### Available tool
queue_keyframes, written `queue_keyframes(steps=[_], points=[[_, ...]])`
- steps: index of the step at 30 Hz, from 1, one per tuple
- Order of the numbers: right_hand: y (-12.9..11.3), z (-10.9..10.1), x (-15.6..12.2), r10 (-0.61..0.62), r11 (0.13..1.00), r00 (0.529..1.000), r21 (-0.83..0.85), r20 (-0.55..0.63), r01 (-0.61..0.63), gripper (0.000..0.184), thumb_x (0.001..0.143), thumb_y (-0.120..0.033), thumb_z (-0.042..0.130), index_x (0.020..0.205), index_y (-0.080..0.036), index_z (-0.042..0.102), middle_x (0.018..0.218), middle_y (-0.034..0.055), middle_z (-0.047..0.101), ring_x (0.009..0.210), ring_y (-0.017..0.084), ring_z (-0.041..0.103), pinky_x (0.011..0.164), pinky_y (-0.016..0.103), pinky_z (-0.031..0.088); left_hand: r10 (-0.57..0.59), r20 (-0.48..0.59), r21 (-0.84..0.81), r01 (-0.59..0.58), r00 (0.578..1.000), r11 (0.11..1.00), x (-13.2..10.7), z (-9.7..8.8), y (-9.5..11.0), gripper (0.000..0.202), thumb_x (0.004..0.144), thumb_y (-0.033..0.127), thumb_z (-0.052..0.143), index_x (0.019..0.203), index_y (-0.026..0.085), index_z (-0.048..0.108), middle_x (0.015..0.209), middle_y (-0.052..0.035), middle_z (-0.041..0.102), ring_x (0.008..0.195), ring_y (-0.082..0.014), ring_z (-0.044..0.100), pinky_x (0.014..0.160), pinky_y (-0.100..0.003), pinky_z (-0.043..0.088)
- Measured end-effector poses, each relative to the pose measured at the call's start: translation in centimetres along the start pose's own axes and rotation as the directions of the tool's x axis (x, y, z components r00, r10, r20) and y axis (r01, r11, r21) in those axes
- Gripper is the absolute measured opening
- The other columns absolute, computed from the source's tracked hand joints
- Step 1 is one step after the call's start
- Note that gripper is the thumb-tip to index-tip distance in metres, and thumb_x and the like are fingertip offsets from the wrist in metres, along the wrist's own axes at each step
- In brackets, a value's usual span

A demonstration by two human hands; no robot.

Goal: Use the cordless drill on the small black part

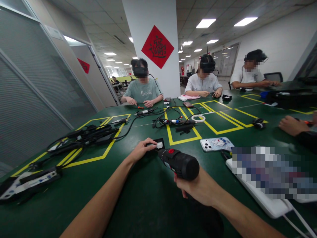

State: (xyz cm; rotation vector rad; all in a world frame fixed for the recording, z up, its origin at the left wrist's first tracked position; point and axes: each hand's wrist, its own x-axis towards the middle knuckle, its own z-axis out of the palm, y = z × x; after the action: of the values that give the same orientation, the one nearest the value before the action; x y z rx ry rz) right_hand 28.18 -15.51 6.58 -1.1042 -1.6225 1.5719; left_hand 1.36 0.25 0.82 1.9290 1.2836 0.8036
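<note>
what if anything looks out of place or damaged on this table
The black cables on the left of the table look untidy: they lie in a tangled heap sprawling across the yellow tape instead of within one outline. I see no spill, and no clear damage to the drill.

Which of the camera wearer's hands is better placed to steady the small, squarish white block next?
Probably the left hand: it lies right at the block, while the right hand grips a black, cylindrical power drill with red parts.
</note>
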Motion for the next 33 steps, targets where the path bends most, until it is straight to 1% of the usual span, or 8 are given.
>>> queue_keyframes(steps=[7, 15, 21, 28, 33], points=[[-0.04, -0.09, 0.09, 0.005, 1.000, 1.000, -0.004, 0.012, -0.005, 0.012, 0.071, -0.016, 0.052, 0.082, -0.015, 0.057, 0.065, -0.0023, 0.054, 0.049, 0.007, 0.052, 0.046, 0.017, 0.040, 0.008, -0.006, -0.026, -0.008, 1.000, 1.000, 0.08, 0.05, -0.31, 0.036, 0.072, 0.047, 0.058, 0.094, 0.019, 0.064, 0.101, -0.0053, 0.059, 0.099, -0.0244, 0.053, 0.087, -0.036, 0.039], [-0.09, 0.01, 0.03, 0.020, 1.000, 1.000, 0.001, 0.002, -0.020, 0.018, 0.070, -0.017, 0.052, 0.086, -0.015, 0.059, 0.070, -0.0013, 0.055, 0.047, 0.006, 0.051, 0.045, 0.018, 0.040, 0.026, -0.006, -0.013, -0.026, 1.000, 1.000, -0.04, 0.00, 0.08, 0.035, 0.072, 0.046, 0.059, 0.094, 0.020, 0.064, 0.100, -0.0053, 0.058, 0.098, -0.0247, 0.052, 0.092, -0.039, 0.036], [-0.11, -0.15, -0.08, 0.003, 0.999, 1.000, -0.033, 0.013, -0.002, 0.006, 0.071, -0.016, 0.053, 0.074, -0.014, 0.057, 0.062, -0.0021, 0.052, 0.048, 0.007, 0.052, 0.044, 0.016, 0.039, 0.020, 0.006, -0.007, -0.020, 1.000, 1.000, 0.00, -0.07, -0.04, 0.033, 0.073, 0.045, 0.058, 0.094, 0.020, 0.064, 0.101, -0.0045, 0.058, 0.100, -0.0238, 0.052, 0.092, -0.037, 0.035], [0.06, -0.03, 0.09, 0.014, 1.000, 1.000, -0.002, 0.011, -0.014, 0.014, 0.070, -0.016, 0.051, 0.083, -0.015, 0.057, 0.069, -0.0017, 0.054, 0.048, 0.007, 0.052, 0.045, 0.018, 0.040, 0.014, 0.010, -0.009, -0.014, 1.000, 1.000, 0.10, -0.11, -0.13, 0.034, 0.072, 0.047, 0.058, 0.094, 0.020, 0.064, 0.101, -0.0051, 0.058, 0.099, -0.0244, 0.052, 0.092, -0.038, 0.036], [-0.05, -0.20, 0.19, 0.032, 0.999, 0.999, -0.021, 0.004, -0.032, 0.017, 0.070, -0.016, 0.051, 0.087, -0.015, 0.055, 0.060, -0.0034, 0.051, 0.047, 0.009, 0.052, 0.046, 0.019, 0.039, 0.007, 0.011, -0.022, -0.007, 1.000, 1.000, -0.06, -0.05, 0.20, 0.035, 0.072, 0.046, 0.058, 0.093, 0.020, 0.064, 0.101, -0.0052, 0.059, 0.099, -0.0245, 0.053, 0.092, -0.038, 0.037]])
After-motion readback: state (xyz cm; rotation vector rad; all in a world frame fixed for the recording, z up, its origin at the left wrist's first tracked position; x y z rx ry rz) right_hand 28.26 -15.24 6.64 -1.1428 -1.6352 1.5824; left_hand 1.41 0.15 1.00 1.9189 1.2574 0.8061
